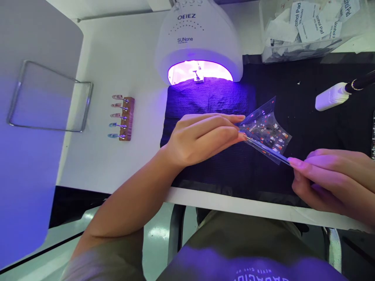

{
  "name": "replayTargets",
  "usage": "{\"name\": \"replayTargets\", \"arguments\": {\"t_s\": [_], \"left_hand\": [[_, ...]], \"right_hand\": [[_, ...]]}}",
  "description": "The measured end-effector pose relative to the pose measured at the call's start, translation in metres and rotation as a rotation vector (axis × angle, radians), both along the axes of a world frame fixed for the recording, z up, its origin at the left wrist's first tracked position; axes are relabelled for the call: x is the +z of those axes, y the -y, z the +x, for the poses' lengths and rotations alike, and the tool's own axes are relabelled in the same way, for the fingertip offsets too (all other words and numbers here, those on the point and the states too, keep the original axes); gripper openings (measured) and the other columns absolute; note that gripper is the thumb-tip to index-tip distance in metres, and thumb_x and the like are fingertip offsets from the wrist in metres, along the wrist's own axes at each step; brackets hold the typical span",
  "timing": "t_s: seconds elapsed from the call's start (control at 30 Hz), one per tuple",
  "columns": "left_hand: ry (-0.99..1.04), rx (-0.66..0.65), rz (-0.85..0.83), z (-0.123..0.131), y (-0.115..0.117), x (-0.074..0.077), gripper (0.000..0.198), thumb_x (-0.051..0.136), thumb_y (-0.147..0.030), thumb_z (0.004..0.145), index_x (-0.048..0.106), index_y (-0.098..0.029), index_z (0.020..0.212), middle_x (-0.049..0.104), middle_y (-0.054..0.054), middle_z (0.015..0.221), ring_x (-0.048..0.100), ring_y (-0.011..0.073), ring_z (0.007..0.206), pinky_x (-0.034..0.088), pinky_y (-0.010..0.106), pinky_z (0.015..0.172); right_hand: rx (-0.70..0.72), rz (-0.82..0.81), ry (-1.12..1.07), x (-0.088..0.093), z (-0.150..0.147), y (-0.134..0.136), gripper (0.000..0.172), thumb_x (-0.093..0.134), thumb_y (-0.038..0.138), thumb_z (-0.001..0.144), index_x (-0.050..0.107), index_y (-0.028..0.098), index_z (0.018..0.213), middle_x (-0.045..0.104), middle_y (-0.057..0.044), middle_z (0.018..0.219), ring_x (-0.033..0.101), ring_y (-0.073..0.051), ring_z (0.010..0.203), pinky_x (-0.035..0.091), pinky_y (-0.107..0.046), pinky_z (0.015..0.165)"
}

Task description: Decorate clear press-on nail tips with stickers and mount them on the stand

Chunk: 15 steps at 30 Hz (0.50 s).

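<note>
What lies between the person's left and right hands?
The head view shows a clear plastic sheet of small colourful stickers spanning the gap between the left hand and the right hand.

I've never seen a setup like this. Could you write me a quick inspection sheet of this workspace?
Surface: white table under a black textured mat.
Job's things: clear sticker sheet printed with small decals; left hand pinches its left end, right hand has a fingertip at its lower edge.
Clutter: lit SUNone nail lamp; wooden bar holding five nail tips; clear bin of alcohol pad packets; white block on a black rod.
Hands: both bare, both at the sheet.
Cables: nothing seen.
Surroundings: wire frame on a grey panel at left; chair legs and floor below the table edge.
</note>
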State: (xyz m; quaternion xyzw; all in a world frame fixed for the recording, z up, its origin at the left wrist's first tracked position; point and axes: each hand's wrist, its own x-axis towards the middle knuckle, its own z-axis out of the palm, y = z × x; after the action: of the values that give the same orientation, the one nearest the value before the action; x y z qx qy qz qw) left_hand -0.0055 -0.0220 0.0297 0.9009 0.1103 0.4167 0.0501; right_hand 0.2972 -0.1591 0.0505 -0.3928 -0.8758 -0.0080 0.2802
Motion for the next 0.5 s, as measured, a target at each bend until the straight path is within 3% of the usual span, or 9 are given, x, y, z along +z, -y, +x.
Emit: {"name": "replayTargets", "arguments": {"t_s": [0.3, 0.5], "left_hand": [[-0.004, 0.013, 0.161, -0.0024, -0.0006, 0.0022, 0.016, 0.082, -0.017, 0.109, 0.070, -0.021, 0.099, 0.087, -0.005, 0.094, 0.092, 0.0170, 0.104, 0.077, 0.020, 0.090], [-0.050, 0.015, 0.118, -0.0072, 0.0020, 0.0042, 0.015, 0.080, -0.018, 0.110, 0.071, -0.023, 0.098, 0.088, -0.004, 0.098, 0.092, 0.0205, 0.108, 0.079, 0.026, 0.087]], "right_hand": [[0.011, 0.004, -0.016, -0.0004, -0.0009, -0.0006, 0.028, 0.080, 0.001, 0.100, 0.074, 0.019, 0.121, 0.074, 0.001, 0.089, 0.071, -0.016, 0.077, 0.066, -0.037, 0.073], [0.019, -0.008, 0.002, -0.0024, 0.0007, 0.0011, 0.028, 0.081, 0.003, 0.100, 0.074, 0.020, 0.121, 0.075, 0.001, 0.089, 0.072, -0.017, 0.076, 0.067, -0.038, 0.072]]}}
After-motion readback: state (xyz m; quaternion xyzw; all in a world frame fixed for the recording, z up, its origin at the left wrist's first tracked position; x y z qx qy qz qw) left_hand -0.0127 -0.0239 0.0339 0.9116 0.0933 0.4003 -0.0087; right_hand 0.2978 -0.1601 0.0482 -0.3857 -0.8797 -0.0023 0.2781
